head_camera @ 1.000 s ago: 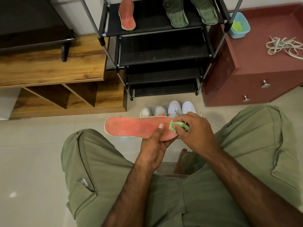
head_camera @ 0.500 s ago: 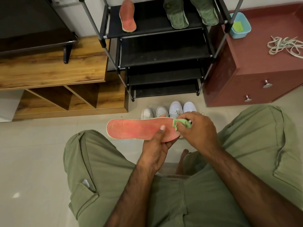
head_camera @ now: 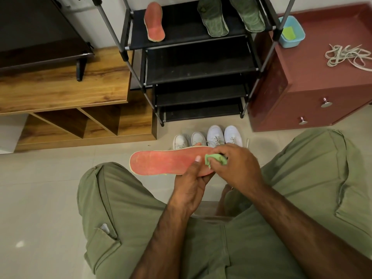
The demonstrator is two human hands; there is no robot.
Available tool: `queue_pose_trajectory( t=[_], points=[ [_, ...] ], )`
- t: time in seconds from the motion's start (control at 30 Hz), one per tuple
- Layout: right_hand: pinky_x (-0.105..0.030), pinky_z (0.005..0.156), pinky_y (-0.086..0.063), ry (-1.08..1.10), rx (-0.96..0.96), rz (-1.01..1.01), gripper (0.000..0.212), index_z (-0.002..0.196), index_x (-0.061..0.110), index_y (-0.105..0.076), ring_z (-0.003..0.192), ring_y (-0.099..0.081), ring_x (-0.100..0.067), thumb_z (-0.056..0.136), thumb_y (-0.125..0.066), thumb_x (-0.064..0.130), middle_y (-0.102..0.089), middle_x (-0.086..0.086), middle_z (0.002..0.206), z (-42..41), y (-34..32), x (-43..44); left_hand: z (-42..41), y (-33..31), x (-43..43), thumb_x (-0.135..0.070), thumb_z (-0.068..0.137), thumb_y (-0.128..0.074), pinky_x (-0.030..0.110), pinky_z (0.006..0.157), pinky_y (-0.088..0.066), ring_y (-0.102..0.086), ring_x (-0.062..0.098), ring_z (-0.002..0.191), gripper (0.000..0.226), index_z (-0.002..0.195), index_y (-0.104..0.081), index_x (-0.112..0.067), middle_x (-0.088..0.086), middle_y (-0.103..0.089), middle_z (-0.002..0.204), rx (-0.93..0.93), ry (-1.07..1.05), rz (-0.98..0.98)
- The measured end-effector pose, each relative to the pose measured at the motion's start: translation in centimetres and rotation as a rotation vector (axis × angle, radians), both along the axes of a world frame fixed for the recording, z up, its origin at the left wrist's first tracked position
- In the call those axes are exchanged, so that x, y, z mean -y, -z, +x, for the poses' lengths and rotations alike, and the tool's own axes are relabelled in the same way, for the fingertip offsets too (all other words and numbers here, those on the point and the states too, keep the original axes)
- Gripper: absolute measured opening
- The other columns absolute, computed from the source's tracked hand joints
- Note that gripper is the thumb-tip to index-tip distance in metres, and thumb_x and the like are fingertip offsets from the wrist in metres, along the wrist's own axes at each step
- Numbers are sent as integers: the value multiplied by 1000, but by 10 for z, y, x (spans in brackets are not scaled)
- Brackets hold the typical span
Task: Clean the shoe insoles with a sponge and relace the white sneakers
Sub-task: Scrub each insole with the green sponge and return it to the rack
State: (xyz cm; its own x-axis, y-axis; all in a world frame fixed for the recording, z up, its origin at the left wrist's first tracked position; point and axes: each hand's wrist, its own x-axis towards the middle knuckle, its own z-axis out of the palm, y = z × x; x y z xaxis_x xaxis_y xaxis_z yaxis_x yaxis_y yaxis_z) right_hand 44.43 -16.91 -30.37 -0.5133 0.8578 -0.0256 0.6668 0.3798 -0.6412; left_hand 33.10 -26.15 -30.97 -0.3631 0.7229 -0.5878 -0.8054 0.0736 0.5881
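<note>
My left hand (head_camera: 191,184) holds a red insole (head_camera: 165,163) flat above my knees, thumb on top and fingers underneath. My right hand (head_camera: 239,168) pinches a green sponge (head_camera: 216,159) and presses it against the insole's right end. Two pairs of white sneakers (head_camera: 209,136) stand on the floor just beyond the insole. A second red insole (head_camera: 154,22) and two green insoles (head_camera: 229,15) lie on the top shelf of the black shoe rack (head_camera: 201,63). Loose white laces (head_camera: 348,57) lie on the maroon cabinet (head_camera: 302,93).
A blue tub (head_camera: 295,37) with something yellow-green inside sits at the cabinet's back left corner. A wooden TV unit (head_camera: 66,93) with a screen on it stands at the left. My knees in olive trousers (head_camera: 124,218) flank the hands over a tiled floor.
The right hand with the sponge has rubbed slightly along the right end of the insole. The left hand keeps the same hold on the insole.
</note>
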Motion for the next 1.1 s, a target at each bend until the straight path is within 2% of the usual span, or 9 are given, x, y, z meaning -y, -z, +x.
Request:
queue_pose_trajectory(
  t=[0.07, 0.23, 0.37, 0.43, 0.53, 0.67, 0.83, 0.97, 1.1],
  points=[
    [-30, 68, -53, 99, -30, 6, 16, 104, 31, -75, 79, -61, -8, 89, -73, 37, -70, 12, 97, -1, 0, -8, 0, 1, -2, -9, 103, -57, 56, 111, -46, -64, 39, 124, 40, 140, -50, 5, 26, -66, 132, 6, -15, 13],
    [-32, 69, -55, -21, -17, -2, 16, 103, 32, -75, 79, -62, -8, 88, -74, 37, -70, 13, 95, 1, 2, 2, 0, 3, 1, -10, 103, -58, 57, 112, -45, -65, 39, 123, 41, 139, -51, 6, 27, -67, 130, 9, -8, -6],
    [-28, 67, -51, 94, -33, 4, 14, 101, 32, -76, 78, -61, -7, 87, -75, 34, -70, 14, 95, 5, 1, -9, -1, 4, -2, -10, 102, -59, 57, 110, -47, -62, 40, 127, 44, 142, -48, 4, 26, -64, 134, 13, -45, 23],
    [-34, 71, -56, 2, -16, -13, 17, 103, 31, -75, 79, -61, -7, 87, -74, 37, -69, 12, 94, 6, 2, 2, -1, 4, 0, -12, 101, -60, 52, 106, -51, -63, 40, 125, 46, 143, -49, 5, 27, -65, 133, 14, -57, 11],
    [-35, 72, -56, -83, 1, -42, 19, 103, 31, -75, 79, -61, -6, 86, -74, 39, -69, 13, 94, 8, 1, 13, -1, 3, -1, -14, 100, -62, 44, 98, -58, -66, 37, 121, 47, 142, -51, 6, 25, -67, 130, 21, -91, -17],
    [-37, 71, -58, 114, -65, -24, 15, 102, 29, -76, 78, -63, -8, 88, -75, 33, -70, 13, 94, 7, 1, -4, -4, 9, -2, -13, 101, -62, 54, 110, -48, -60, 40, 129, 50, 145, -45, 4, 27, -61, 139, 35, -100, 53],
    [-39, 73, -58, -60, -54, -42, 16, 101, 31, -75, 80, -63, -6, 86, -74, 35, -70, 14, 94, 7, 2, 14, -3, 9, 1, -16, 99, -65, 46, 101, -56, -65, 38, 123, 52, 143, -49, 5, 27, -64, 134, 26, -97, 25],
    [-39, 71, -58, 128, -96, -42, 11, 98, 29, -74, 77, -63, -6, 87, -75, 31, -69, 16, 90, 10, 3, -4, -3, 12, -2, -14, 99, -66, 53, 108, -49, -59, 41, 130, 55, 146, -44, 5, 28, -60, 139, 49, -101, 61],
    [-39, 73, -57, -47, -89, -57, 14, 99, 30, -74, 79, -62, -7, 85, -74, 32, -68, 13, 92, 6, 4, 10, -2, 11, -1, -14, 100, -63, 47, 103, -55, -63, 40, 125, 51, 145, -48, 5, 28, -63, 134, 32, -94, 44]
  ],
)
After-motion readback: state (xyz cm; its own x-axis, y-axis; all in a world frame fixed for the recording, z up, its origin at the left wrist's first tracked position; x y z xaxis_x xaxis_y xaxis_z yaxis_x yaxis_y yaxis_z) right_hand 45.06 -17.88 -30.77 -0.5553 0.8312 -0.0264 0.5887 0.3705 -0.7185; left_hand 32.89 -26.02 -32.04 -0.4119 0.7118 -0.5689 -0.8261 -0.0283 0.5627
